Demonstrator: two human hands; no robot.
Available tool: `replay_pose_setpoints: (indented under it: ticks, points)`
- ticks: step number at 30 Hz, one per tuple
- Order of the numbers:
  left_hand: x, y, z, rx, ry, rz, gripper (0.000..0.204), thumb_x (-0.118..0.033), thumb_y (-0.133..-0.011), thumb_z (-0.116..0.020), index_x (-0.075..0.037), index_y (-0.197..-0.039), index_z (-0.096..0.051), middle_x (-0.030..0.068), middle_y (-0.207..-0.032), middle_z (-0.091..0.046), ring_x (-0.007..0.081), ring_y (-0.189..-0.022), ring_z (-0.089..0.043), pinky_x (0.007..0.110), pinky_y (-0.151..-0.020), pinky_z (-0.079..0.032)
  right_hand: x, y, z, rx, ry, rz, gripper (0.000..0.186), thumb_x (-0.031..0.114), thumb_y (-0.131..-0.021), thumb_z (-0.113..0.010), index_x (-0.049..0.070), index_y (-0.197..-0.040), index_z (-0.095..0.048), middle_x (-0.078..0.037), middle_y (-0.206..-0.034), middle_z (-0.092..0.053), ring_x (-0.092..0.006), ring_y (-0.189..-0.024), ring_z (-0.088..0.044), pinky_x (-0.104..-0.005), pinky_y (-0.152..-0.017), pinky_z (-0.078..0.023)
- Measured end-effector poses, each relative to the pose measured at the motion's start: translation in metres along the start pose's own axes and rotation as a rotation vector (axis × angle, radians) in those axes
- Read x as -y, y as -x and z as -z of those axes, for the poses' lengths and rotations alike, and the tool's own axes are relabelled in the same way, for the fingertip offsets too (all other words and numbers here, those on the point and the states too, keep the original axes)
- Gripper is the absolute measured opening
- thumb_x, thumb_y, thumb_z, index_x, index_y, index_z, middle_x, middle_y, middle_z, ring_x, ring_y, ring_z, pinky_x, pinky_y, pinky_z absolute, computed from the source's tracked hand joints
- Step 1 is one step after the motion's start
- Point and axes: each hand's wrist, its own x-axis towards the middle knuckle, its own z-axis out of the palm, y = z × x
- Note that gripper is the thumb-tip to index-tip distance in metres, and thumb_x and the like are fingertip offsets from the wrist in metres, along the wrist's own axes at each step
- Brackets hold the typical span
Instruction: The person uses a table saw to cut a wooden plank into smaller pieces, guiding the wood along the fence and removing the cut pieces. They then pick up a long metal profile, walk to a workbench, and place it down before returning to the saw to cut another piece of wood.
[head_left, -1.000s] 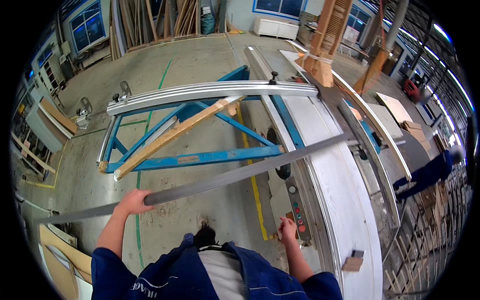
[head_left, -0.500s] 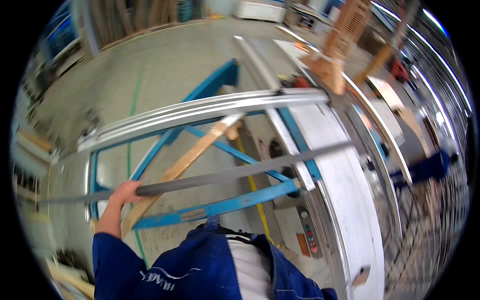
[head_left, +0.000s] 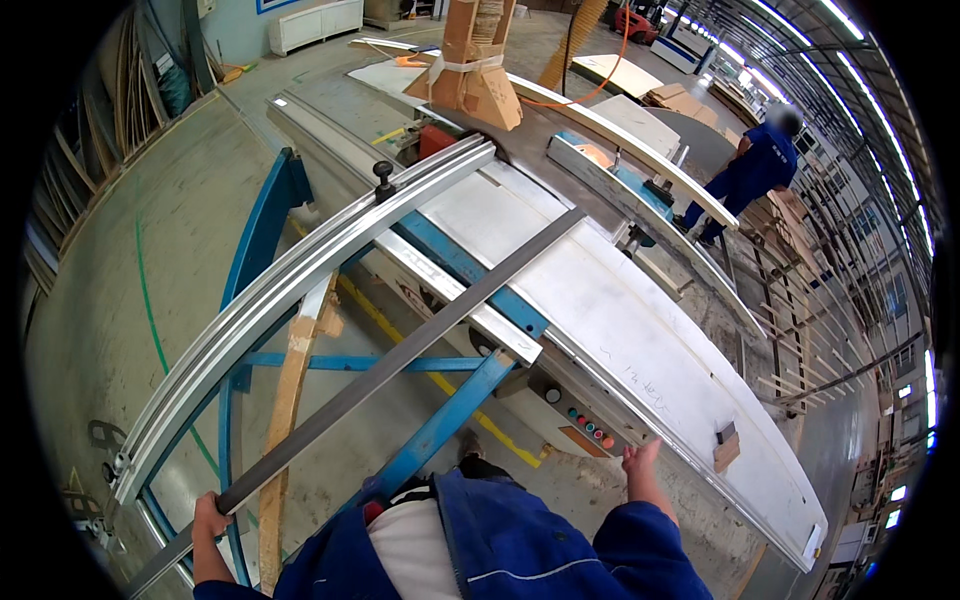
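My left hand (head_left: 208, 518) is wrapped round a long dark grey strip (head_left: 400, 355) near its lower-left end. The strip runs slantwise up to the right, across the blue frame (head_left: 430, 425), and its far end lies over the white sliding table (head_left: 640, 340) of a panel saw. A wooden batten (head_left: 288, 430) shows beneath the strip. My right hand (head_left: 640, 458) is raised beside the table's near edge, close to the control panel with coloured buttons (head_left: 590, 428). It holds nothing and its fingers are a little apart.
A silver fence rail (head_left: 300, 290) with a black knob (head_left: 383, 180) spans the frame. A small wooden block (head_left: 726, 452) lies on the table. Beyond the saw, a person in blue (head_left: 755, 165) stands near a rack of thin sticks (head_left: 830, 340). Boards (head_left: 90, 130) lean at the far left.
My view has swung right, and the strip now slants more steeply, with its far end over the table. My right hand has come into view. My left hand keeps its hold.
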Motion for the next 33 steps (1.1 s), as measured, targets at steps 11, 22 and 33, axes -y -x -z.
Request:
replay_pose_setpoints:
  ticks: [11, 22, 33]
  points:
    - [-0.282, 0.014, 0.017, -0.253, 0.251, -0.297, 0.065, -0.012, -0.064, -0.087, -0.001, -0.123, -0.063, 0.0193, -0.113, -0.062, 0.0388, -0.109, -0.06, 0.045, -0.097, -0.049, 0.074, -0.09, 0.017, -0.484, 0.037, -0.094, 0.054, 0.045, -0.1, -0.038, 0.007, -0.135, -0.052, -0.009, -0.14, -0.057, -0.027, -0.124, -0.055, -0.046, -0.097, -0.046]
    - [-0.323, 0.031, 0.039, -0.22, 0.067, -0.376, 0.058, -0.008, -0.07, -0.085, 0.0, -0.123, -0.063, 0.0223, -0.11, -0.067, 0.042, -0.104, -0.063, 0.046, -0.092, -0.051, 0.045, -0.094, -0.02, -0.795, 0.116, -0.263, 0.07, 0.042, -0.097, -0.055, 0.002, -0.145, -0.023, -0.013, -0.126, -0.065, -0.027, -0.113, -0.064, -0.0397, -0.097, -0.046]
    - [-0.318, -0.07, 0.064, -0.224, 0.121, -0.484, 0.058, 0.001, -0.072, -0.079, -0.004, -0.127, -0.061, 0.0224, -0.111, -0.067, 0.0436, -0.103, -0.062, 0.047, -0.091, -0.05, 0.043, -0.236, 0.112, -0.787, 0.919, -0.071, 0.083, 0.028, -0.081, -0.083, 0.003, -0.136, -0.026, -0.017, -0.119, -0.066, -0.0311, -0.109, -0.067, -0.0435, -0.094, -0.051]
